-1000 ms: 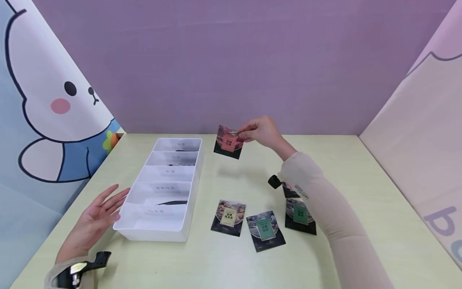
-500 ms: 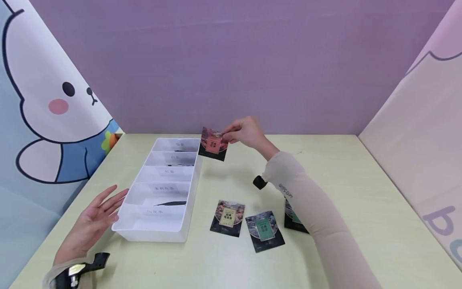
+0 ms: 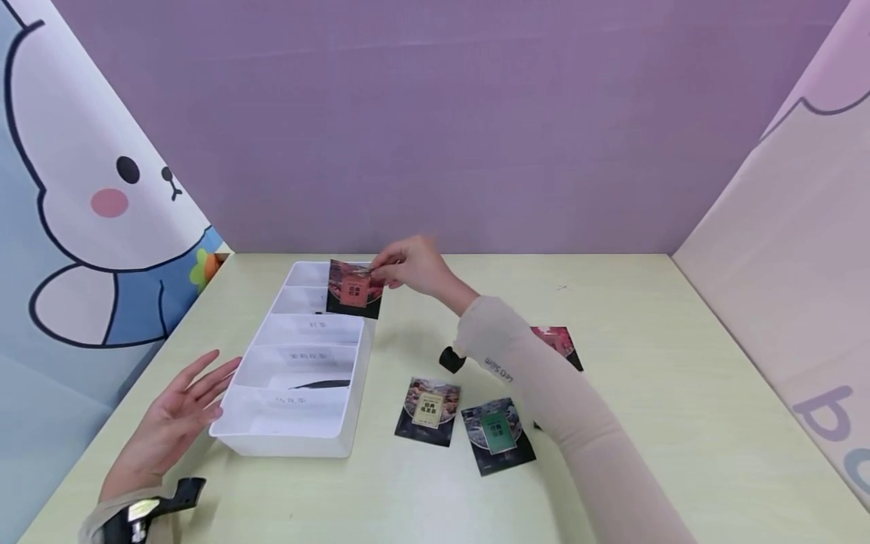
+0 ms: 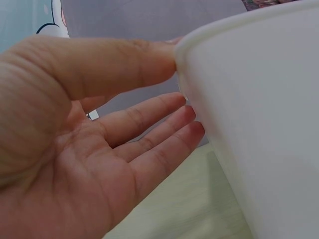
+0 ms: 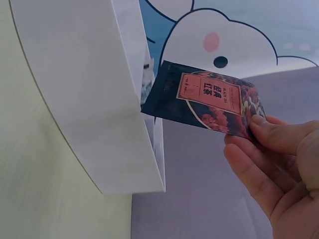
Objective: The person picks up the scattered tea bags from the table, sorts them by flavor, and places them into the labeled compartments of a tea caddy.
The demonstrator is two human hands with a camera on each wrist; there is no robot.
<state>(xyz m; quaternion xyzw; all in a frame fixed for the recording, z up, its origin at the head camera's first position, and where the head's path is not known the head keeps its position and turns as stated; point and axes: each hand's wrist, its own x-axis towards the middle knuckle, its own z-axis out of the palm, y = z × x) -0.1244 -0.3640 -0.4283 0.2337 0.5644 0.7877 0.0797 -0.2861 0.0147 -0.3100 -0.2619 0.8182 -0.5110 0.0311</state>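
Observation:
My right hand (image 3: 414, 264) pinches a red and black tea bag sachet (image 3: 355, 291) by its top edge, between thumb and fingers. The sachet, marked black tea (image 5: 209, 97) in the right wrist view, overlaps the far compartments of a white divided box (image 3: 363, 408) from above. My left hand (image 3: 170, 423) lies along the box's near left side with fingers extended. In the left wrist view, its thumb (image 4: 124, 64) touches the box rim and the other fingertips are right at the outer wall. Dark sachet edges show inside some compartments, each labelled on its divider.
On the table right of the box lie a yellow-labelled sachet (image 3: 428, 412) and a green-labelled sachet (image 3: 498, 436). Another red sachet (image 3: 559, 344) lies partly behind my right sleeve. A purple panel (image 3: 448, 136) stands at the back, with printed panels at both sides.
My right hand has carried the red sachet leftward and slightly down, from beside the box to over its far compartments. The left hand stays at the box's side.

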